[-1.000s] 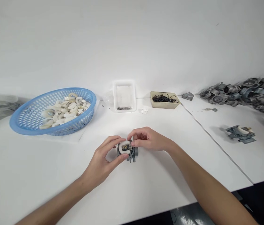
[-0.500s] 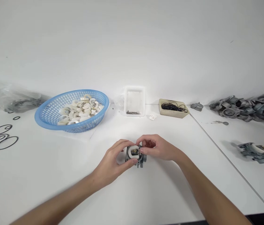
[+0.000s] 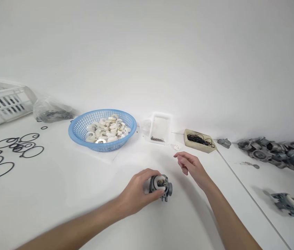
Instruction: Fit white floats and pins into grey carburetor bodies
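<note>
My left hand [image 3: 139,190] is closed round a small grey metal housing [image 3: 162,187] that rests on the white table, a white ring-shaped part seated in its top. My right hand [image 3: 192,166] hovers open just right of and beyond the housing, fingers loosely spread, holding nothing. It is apart from the housing.
A blue basket [image 3: 80,130] of white ring parts stands behind. Right of it are a white tray [image 3: 160,127] with small pins and a beige tray [image 3: 199,145] of black O-rings. Grey castings [image 3: 277,149] pile at the right; another assembled housing [image 3: 291,205] lies nearer. Large black rings [image 3: 8,151] lie left.
My right hand has let go of the housing and lifted away to the right, opening. My left hand still grips the housing. The view has swung left and up.
</note>
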